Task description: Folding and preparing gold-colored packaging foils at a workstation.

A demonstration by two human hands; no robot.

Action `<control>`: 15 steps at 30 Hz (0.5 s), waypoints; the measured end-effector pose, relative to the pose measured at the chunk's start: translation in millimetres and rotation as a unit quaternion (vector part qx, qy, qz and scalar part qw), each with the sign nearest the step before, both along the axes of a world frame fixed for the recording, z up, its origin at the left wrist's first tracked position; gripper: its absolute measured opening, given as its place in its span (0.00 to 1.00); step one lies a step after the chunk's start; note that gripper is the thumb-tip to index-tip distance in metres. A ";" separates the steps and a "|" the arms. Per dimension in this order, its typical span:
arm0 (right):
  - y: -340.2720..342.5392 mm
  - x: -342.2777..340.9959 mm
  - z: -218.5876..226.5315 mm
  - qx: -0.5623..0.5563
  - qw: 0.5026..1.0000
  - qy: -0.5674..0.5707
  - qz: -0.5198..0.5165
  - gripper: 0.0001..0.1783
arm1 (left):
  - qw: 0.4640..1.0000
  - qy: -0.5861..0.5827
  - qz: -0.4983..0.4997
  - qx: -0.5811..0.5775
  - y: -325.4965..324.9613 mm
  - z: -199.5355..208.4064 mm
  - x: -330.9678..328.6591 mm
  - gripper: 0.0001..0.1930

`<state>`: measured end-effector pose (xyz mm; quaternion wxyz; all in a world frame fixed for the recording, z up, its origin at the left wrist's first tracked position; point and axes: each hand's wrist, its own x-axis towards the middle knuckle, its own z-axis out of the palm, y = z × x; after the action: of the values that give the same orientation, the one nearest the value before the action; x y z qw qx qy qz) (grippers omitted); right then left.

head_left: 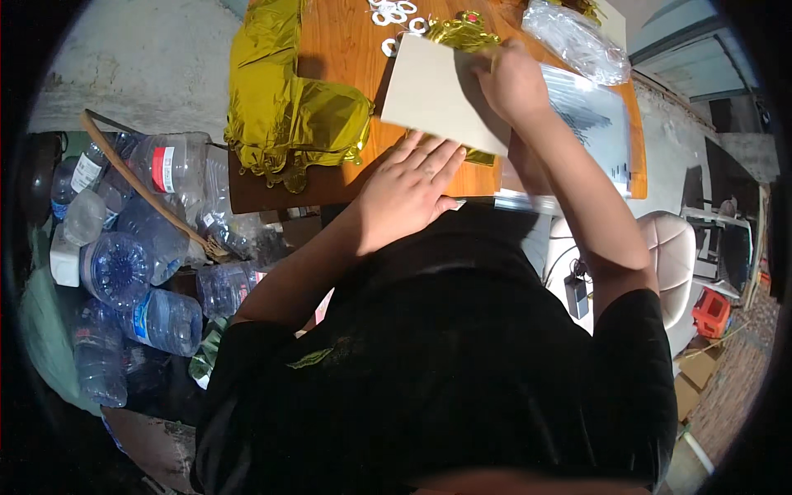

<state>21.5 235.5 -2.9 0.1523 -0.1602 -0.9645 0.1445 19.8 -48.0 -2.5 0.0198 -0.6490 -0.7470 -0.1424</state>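
A stiff beige cardboard sheet (437,91) is tilted above the table, its upper right edge pinched in my right hand (516,82). Below its lower edge lies my left hand (412,181), flat with fingers stretched out and the fingertips close to the sheet. Shiny gold foil (478,155) peeks out under the cardboard, and more gold foil with a small red spot (466,31) shows beyond it. How much foil lies beneath the sheet is hidden. Left of my hands, a large crumpled gold foil piece (305,115) drapes over the table's left edge.
The wooden table (338,45) holds several white rings (394,11) at the back, a clear plastic bundle (573,41) and a stack of clear plastic bags (590,124) on the right. Plastic bottles (120,268) crowd the left side. A pale padded chair (667,260) stands at right.
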 end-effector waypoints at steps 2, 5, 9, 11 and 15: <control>14.4 -19.0 -2.4 0.057 0.998 0.030 0.001 0.15 | 1.000 0.003 -0.004 -0.003 -0.5 -1.0 -2.8 0.37; 54.5 -45.1 -8.9 0.116 0.990 0.083 -0.019 0.13 | 1.000 0.010 -0.021 0.002 3.2 -3.9 -5.1 0.37; 40.4 -63.9 53.2 -0.132 0.976 0.153 -0.078 0.08 | 0.996 0.090 -0.024 -0.011 -0.9 -10.9 -11.0 0.36; 55.3 -47.8 84.1 -0.314 0.934 0.125 -0.116 0.10 | 0.999 0.046 -0.023 0.001 -0.7 -10.1 -8.1 0.36; 13.9 -1.3 135.3 -0.384 0.908 0.004 -0.166 0.19 | 0.999 0.017 -0.008 0.032 -4.8 -8.6 -6.1 0.35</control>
<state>20.2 249.4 132.4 0.1044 -0.3639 -0.7935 0.4765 13.7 -52.8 -11.1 0.0522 -0.6560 -0.7367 -0.1554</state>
